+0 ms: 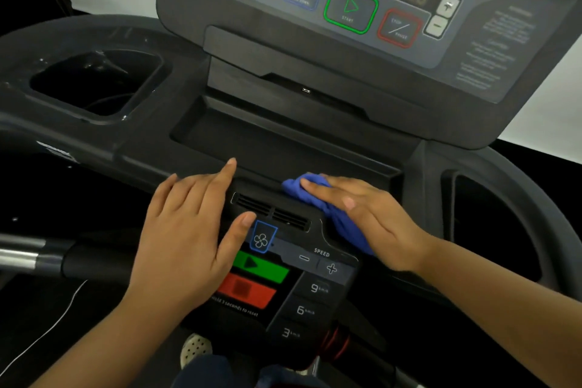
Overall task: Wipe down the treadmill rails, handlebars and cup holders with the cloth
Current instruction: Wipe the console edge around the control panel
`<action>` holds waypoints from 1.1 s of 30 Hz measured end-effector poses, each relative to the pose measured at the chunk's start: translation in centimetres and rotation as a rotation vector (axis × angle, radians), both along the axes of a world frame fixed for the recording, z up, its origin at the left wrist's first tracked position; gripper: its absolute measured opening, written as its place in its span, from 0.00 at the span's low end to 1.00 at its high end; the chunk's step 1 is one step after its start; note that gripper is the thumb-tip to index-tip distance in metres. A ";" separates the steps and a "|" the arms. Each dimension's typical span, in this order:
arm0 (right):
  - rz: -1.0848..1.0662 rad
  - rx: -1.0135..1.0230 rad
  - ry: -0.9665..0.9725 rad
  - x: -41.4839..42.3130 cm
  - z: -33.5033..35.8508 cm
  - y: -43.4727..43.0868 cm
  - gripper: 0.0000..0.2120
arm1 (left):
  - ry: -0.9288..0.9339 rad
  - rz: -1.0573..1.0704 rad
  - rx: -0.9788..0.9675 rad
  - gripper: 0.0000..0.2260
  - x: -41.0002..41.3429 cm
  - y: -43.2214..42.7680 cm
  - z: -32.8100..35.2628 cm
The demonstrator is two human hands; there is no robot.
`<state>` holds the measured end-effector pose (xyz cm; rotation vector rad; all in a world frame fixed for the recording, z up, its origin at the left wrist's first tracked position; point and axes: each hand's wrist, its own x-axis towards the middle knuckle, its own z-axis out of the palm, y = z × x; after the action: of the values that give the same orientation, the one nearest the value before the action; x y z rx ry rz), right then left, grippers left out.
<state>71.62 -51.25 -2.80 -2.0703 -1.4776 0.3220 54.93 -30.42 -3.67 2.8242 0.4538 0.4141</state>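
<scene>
Pressing the soft, light cloth (333,214) flat, right hand (371,217) fingers lie straight together; left hand (189,230) fingers spread.

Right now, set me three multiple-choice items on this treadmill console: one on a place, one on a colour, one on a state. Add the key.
1. Where is the crumpled blue cloth?
A. under the right hand, right of the slotted black fan vent
B. in the cup holder
C. on the display screen

2. What colour outlines the upper START button?
A. red
B. green
C. blue

3. How is the left hand?
A. gripping a handlebar
B. flat, fingers straight, on the lower console
C. holding the cloth

Key: 1 A, the right hand presses it beside the vent; 2 B, a green border rings START; 3 B, its fingers lie straight and hold nothing.
</scene>
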 end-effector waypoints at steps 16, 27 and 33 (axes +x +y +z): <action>0.116 -0.208 -0.620 5.3 -1.1 17.7 0.23 | 0.001 -0.016 -0.059 0.27 0.0 0.5 0.2; 0.038 -0.231 -0.432 8.0 -0.4 3.6 0.25 | -0.051 -0.041 -0.025 0.27 -0.3 0.6 -0.1; -0.135 -0.178 -0.300 7.9 0.2 -3.4 0.22 | -0.015 -0.027 -0.014 0.29 -0.3 0.5 -0.2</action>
<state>79.55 -54.60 -2.64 -2.4325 -1.5126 0.0947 54.67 -29.90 -3.86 2.8092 0.4129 0.4242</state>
